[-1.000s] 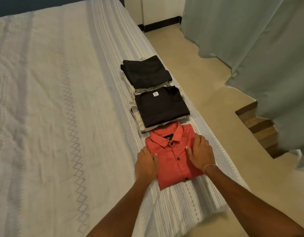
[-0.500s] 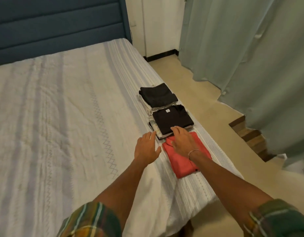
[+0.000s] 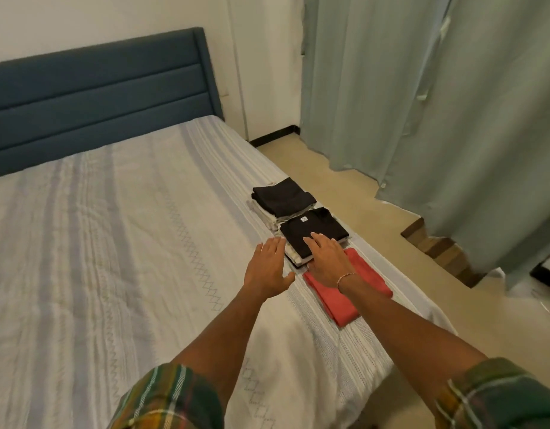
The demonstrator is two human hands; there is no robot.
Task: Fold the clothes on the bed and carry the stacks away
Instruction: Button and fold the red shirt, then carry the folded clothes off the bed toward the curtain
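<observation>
black stack under right grip, maybe touching.

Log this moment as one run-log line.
left hand: open, beside middle stack | right hand: open, fingers on black shirt | red shirt: folded, on bed

Both arms stretched out forward, plaid sleeves pushed up near the elbows. Left hand is flat, palm down, fingers straight and thumb out. Right hand also flat with fingers spread, thin bracelet on the wrist.
</observation>
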